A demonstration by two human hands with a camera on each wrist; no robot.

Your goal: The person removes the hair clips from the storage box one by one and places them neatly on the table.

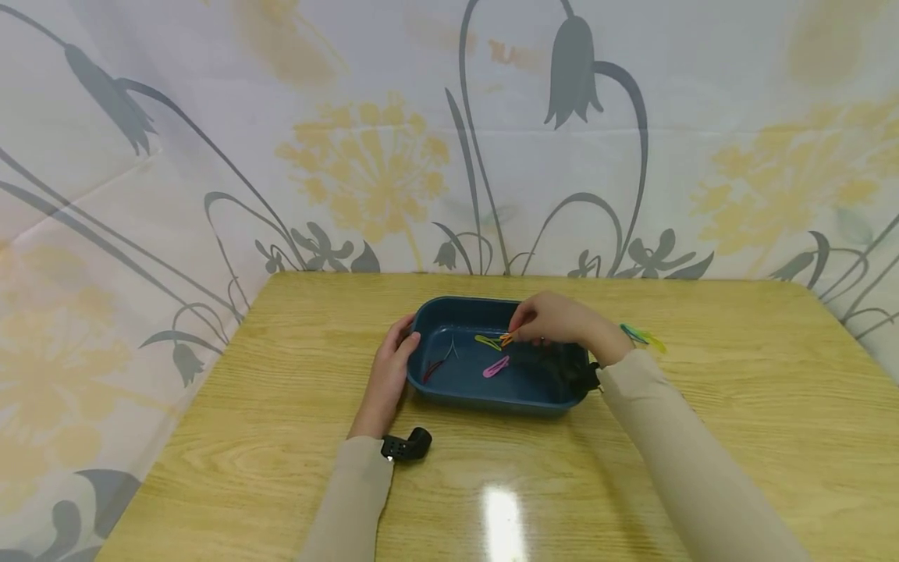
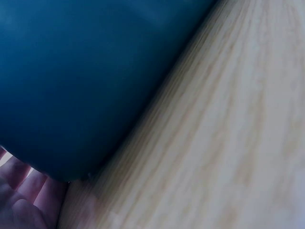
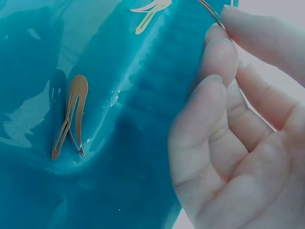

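Observation:
A dark blue rectangular tub (image 1: 485, 404) stands on the table. My left hand (image 1: 390, 367) grips its left end, thumb over the rim and fingers against the outer wall. Over the tub's right half, my right hand (image 1: 558, 318) pinches an orange snap hair clip (image 1: 506, 339) between thumb and index finger. On the tub floor lie a yellow-green hair clip (image 1: 488, 342), a pink one (image 1: 495, 367), a dark red one (image 1: 431, 370) and a grey one (image 1: 453, 349). In the right wrist view, the pinched clip (image 3: 212, 13) shows edge-on at the fingertips.
More hair clips (image 1: 653, 342), green and yellow, lie on the wooden table (image 1: 744, 390) right of the tub, partly behind the right forearm. A floral cloth (image 1: 506, 156) hangs along the table's far edge. Each wrist wears a black camera (image 1: 409, 445).

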